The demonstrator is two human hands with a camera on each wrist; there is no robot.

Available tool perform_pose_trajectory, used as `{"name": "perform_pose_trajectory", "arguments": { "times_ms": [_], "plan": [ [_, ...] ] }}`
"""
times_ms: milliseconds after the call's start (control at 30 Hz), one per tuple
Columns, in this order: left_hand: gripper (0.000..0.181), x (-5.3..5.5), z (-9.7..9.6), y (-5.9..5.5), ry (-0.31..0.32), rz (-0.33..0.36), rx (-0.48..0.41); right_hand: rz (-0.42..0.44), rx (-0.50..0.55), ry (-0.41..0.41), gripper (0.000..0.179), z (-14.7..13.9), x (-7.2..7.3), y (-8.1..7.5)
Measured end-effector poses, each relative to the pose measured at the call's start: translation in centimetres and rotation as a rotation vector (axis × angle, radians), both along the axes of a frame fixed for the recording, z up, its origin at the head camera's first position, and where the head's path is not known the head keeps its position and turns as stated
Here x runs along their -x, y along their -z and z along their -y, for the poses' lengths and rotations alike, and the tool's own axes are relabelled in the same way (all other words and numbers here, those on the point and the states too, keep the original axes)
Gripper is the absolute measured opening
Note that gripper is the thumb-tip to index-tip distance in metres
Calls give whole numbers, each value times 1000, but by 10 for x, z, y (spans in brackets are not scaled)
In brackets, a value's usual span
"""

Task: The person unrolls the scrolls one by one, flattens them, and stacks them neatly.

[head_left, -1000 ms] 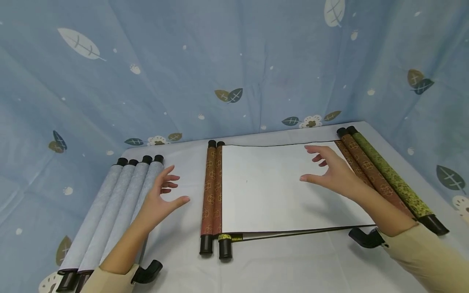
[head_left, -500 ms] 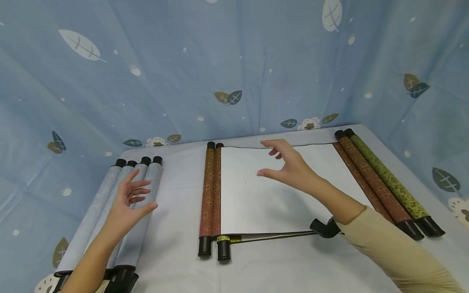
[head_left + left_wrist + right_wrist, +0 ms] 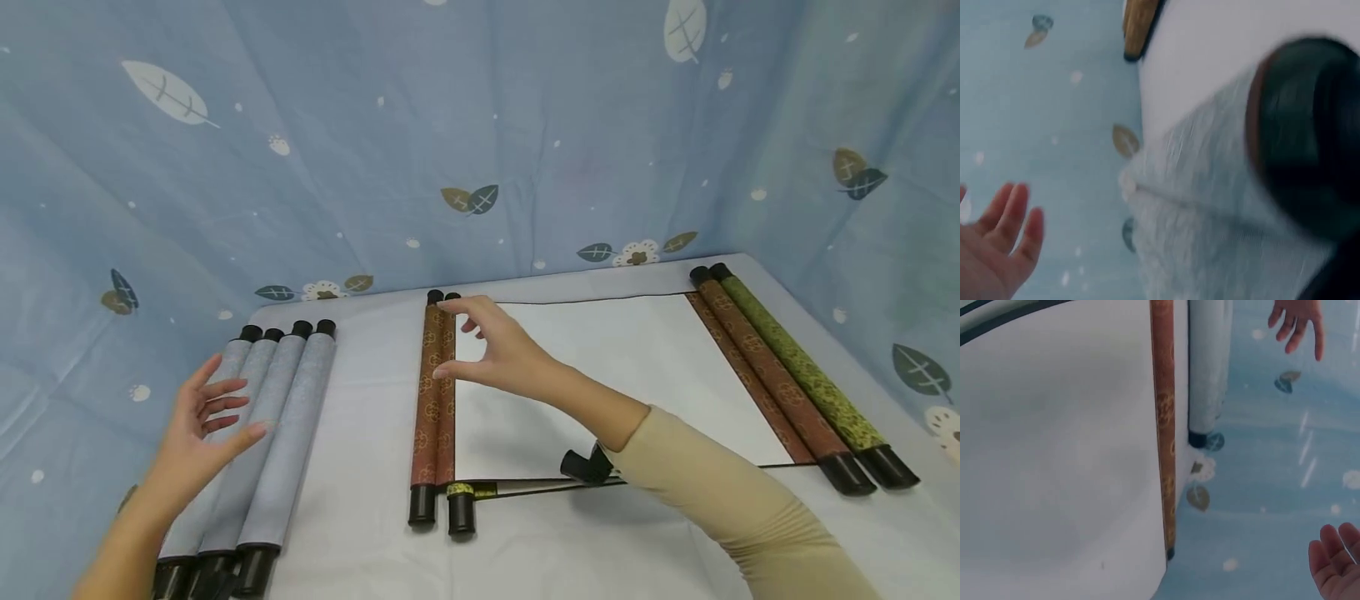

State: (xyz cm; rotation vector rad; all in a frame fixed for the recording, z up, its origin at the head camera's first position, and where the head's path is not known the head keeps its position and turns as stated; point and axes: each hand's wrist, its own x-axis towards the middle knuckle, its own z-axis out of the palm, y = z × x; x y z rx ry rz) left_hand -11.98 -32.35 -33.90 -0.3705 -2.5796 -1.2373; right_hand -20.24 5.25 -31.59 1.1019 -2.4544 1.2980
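Both hands hover over a white-covered table, fingers spread from the thumbs, holding nothing. My left hand (image 3: 198, 433) is above several rolled blue-grey scrolls (image 3: 296, 433) with black end caps on the left. My right hand (image 3: 502, 350) is over the left edge of a spread white sheet (image 3: 622, 375). Along that edge lie two brown patterned rods (image 3: 426, 400), partly behind the right fingertips. The left wrist view shows the left fingers (image 3: 1013, 219) beside a blurred blue-grey roll (image 3: 1191, 169). In the right wrist view, the right hand (image 3: 1337, 562) appears at the lower right.
At the sheet's right lie a brown patterned roll (image 3: 780, 383) and a yellow-green roll (image 3: 806, 367), both black-capped. A black-capped end with a yellow band (image 3: 461, 508) sticks out below the sheet's near left corner. A blue leaf-print cloth (image 3: 480, 108) hangs behind and beside the table.
Both hands have moved left, the right one across the white sheet to its left edge, the left one out over the blue-grey scrolls. The scrolls and sheet have stayed put.
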Motion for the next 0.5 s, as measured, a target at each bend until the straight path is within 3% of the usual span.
{"name": "perform_pose_trajectory", "arguments": {
  "times_ms": [167,367,500],
  "plan": [
    [95,0,23,4,73,102,99,35,-89,-41,73,24,-1,-3],
    [91,5,52,10,86,226,159,133,-151,-75,75,55,-2,-6],
    [84,10,60,14,80,393,178,261,-128,-122,77,82,-7,-2]
  ]
}}
